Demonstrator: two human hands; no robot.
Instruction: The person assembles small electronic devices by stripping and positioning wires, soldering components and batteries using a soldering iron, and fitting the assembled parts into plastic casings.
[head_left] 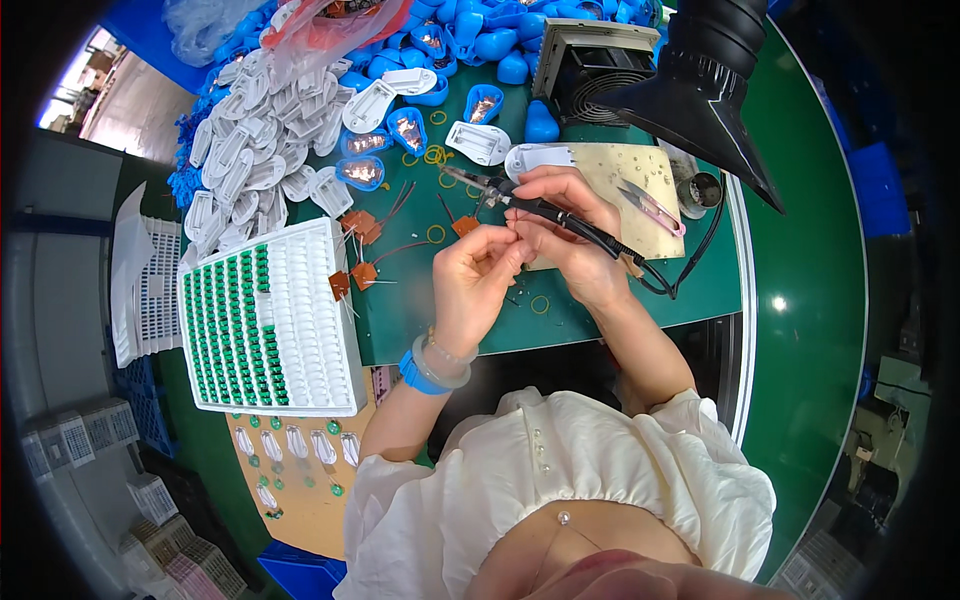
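My right hand (575, 232) is closed around a soldering iron (548, 210) with a black grip, its tip angled away to the upper left. My left hand (478, 278) is pinched just beside it, and the fingertips of both hands meet over the green table. What they pinch is too small and hidden to make out. Close to the left hand lie small orange-brown square pieces (364, 273) with thin wires and leads. Yellow rings (434, 155) are scattered beyond the fingers. A white shell (540, 157) rests just past the right hand.
A white tray (330, 375) of green parts stands left. Behind it are piled white shells (240, 150) and blue shells (495, 45). A cream board (625, 235) holds pink-handled snips (655, 208). A black nozzle (700, 105) hangs at upper right beside a fan box (590, 75).
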